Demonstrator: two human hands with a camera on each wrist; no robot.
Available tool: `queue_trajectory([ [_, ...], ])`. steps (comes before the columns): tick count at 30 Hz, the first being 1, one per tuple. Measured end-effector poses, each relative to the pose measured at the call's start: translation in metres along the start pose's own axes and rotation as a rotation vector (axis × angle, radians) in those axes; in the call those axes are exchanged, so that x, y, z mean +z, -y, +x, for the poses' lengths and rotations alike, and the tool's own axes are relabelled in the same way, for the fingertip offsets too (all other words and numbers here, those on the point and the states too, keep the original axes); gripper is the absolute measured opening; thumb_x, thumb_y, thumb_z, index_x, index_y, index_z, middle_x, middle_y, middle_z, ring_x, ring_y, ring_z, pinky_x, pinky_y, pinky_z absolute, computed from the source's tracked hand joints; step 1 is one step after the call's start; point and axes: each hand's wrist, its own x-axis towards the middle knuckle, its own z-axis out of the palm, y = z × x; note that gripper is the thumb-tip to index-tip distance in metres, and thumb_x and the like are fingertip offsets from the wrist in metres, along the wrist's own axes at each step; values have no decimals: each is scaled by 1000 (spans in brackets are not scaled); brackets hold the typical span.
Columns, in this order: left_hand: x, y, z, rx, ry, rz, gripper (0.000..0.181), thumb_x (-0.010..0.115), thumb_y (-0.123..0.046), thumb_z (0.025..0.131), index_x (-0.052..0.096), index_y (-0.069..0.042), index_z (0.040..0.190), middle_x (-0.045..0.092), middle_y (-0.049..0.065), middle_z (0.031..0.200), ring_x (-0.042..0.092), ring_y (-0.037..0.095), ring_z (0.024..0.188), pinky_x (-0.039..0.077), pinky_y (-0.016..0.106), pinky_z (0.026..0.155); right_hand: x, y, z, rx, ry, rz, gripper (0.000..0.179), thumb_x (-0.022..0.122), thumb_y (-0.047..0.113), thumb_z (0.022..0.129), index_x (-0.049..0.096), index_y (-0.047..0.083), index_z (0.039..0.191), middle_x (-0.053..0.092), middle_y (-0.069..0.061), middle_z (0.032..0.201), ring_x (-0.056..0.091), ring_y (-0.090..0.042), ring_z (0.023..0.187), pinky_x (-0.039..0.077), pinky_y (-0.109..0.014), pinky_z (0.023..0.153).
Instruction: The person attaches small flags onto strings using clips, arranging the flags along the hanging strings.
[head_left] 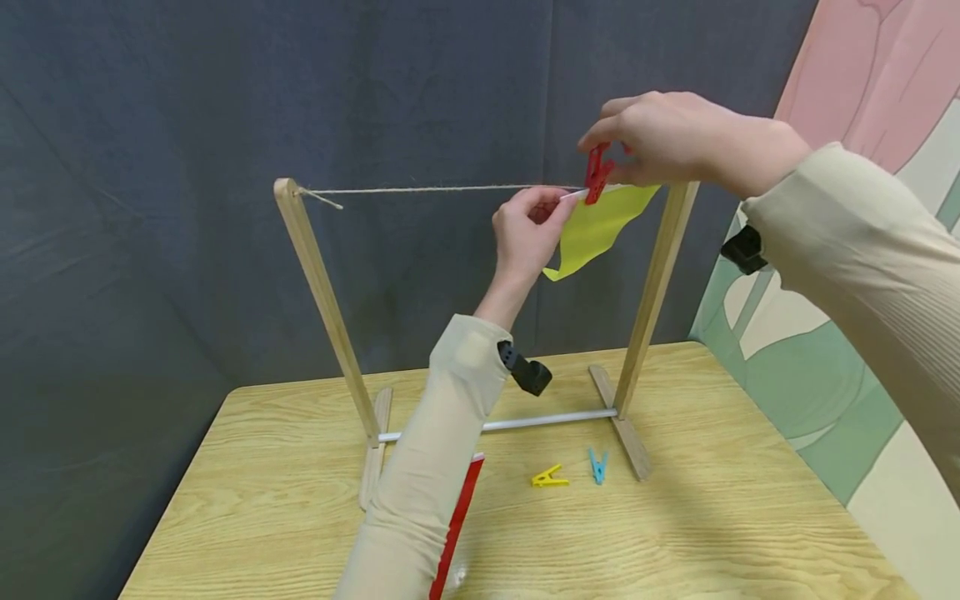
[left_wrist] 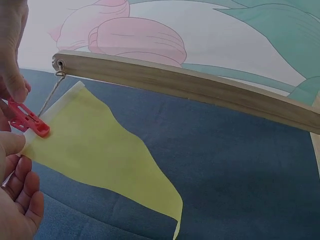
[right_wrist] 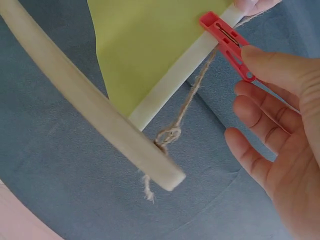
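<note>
A yellow pennant with a white top strip hangs against the twine line, near the right post. At the strip's left end, my left hand pinches it between thumb and fingertips. My right hand holds a red clothespin by its handle end, just above the strip. In the right wrist view the clothespin's jaws lie over the white strip, and the thumb presses the handle. The left wrist view has the pennant's lower tip dangling free.
A wooden post and another post carry the line, joined low down by a white rod. On the table lie a yellow clothespin, a blue clothespin and a red strip of fabric, partly behind my left sleeve.
</note>
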Motion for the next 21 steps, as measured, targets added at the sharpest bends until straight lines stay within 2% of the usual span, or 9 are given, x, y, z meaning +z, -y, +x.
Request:
queue_trajectory([
  [8, -4, 2, -2, -38, -15, 1, 18, 70, -14, 85, 71, 2, 93, 66, 11, 86, 57, 15, 71, 46, 17, 63, 4, -2, -3, -16, -36, 10, 49, 75, 9, 78, 57, 0, 123, 56, -19, 110, 54, -32, 81, 50, -46, 68],
  [15, -8, 4, -4, -47, -19, -8, 17, 72, -13, 83, 71, 2, 92, 67, 13, 84, 57, 16, 69, 46, 17, 61, 9, -5, -8, 14, -62, 40, 59, 76, 13, 79, 50, 1, 130, 53, -22, 117, 57, -35, 84, 49, -50, 70],
  [21, -14, 3, -5, -38, -2, 41, 18, 70, -15, 84, 71, 0, 94, 67, 10, 85, 58, 14, 72, 45, 17, 63, 12, -5, -16, 27, -125, 52, 57, 73, 13, 81, 49, 1, 131, 51, -22, 120, 56, -37, 90, 48, -53, 74],
])
